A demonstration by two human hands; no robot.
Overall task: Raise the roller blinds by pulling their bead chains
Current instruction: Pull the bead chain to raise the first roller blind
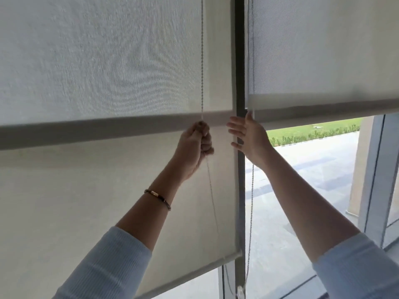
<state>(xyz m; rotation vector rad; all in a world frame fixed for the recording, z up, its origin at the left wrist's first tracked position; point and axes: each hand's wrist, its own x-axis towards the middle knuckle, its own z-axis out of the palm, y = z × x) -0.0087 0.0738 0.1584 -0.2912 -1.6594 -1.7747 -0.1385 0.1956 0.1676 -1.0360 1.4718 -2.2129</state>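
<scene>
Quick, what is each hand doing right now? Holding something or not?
Left hand: closed in a fist around a bead chain.
Right hand: fingers spread open at the window frame; any grip on the other chain cannot be told.

Left roller blind (103,190) hanging left of the window post (240,61), bottom rail near the lower edge of the glass. Right roller blind (323,50) right of the post, bottom rail much higher. One bead chain (202,61) in front of the left blind near its right edge, inside the left hand (195,147). Second bead chain (251,201) just right of the post, below the right hand (248,137), which overlaps the post.
</scene>
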